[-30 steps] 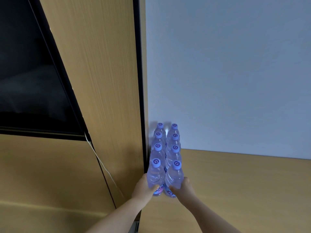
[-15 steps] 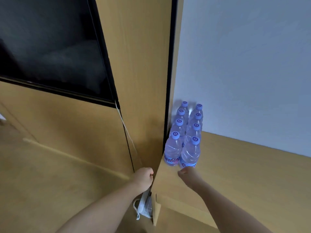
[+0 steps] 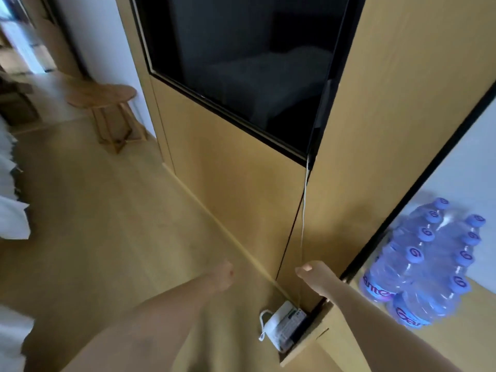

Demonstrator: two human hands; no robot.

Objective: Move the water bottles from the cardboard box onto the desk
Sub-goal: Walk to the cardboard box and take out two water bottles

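The water bottles (image 3: 426, 267) stand in two rows on the wooden desk (image 3: 402, 342), in the corner against the wall. Both hands are away from them and hold nothing. The right hand (image 3: 315, 276), nearer to the bottles, has loosely curled fingers. The left hand (image 3: 221, 275) hangs over the floor (image 3: 107, 224), fingers curled too.

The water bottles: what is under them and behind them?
The water bottles stand on the wooden desk, with a pale wall behind. Their bases partly hide one another.
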